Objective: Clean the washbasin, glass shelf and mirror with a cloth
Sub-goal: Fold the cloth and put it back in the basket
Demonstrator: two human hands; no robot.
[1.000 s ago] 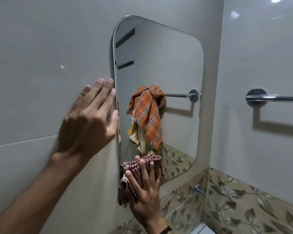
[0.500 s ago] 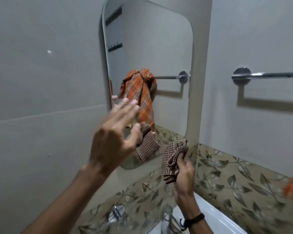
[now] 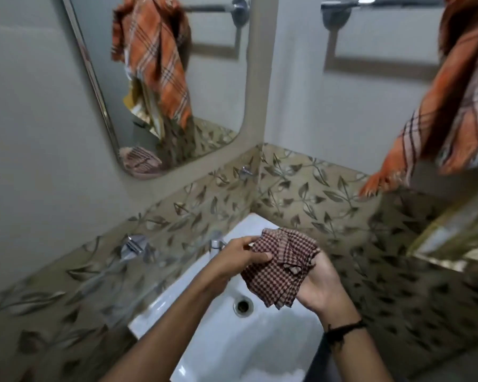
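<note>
A brown-and-white checked cloth is held over the white washbasin, above its drain. My right hand cups the cloth from below and the right. My left hand pinches its left edge, thumb on top. The mirror hangs on the left wall, reflecting the cloth and an orange towel. The glass shelf runs along the left wall under the mirror, see-through and blurred, fixed by a chrome bracket.
A chrome tap stands at the basin's back, partly behind my left hand. An orange plaid towel hangs from a chrome rail on the right wall. Leaf-patterned tiles line both walls. A yellowish ledge juts in at right.
Both hands left the mirror and wall and came down over the basin. My left hand, flat on the wall before, now pinches the cloth. The view has tilted downward.
</note>
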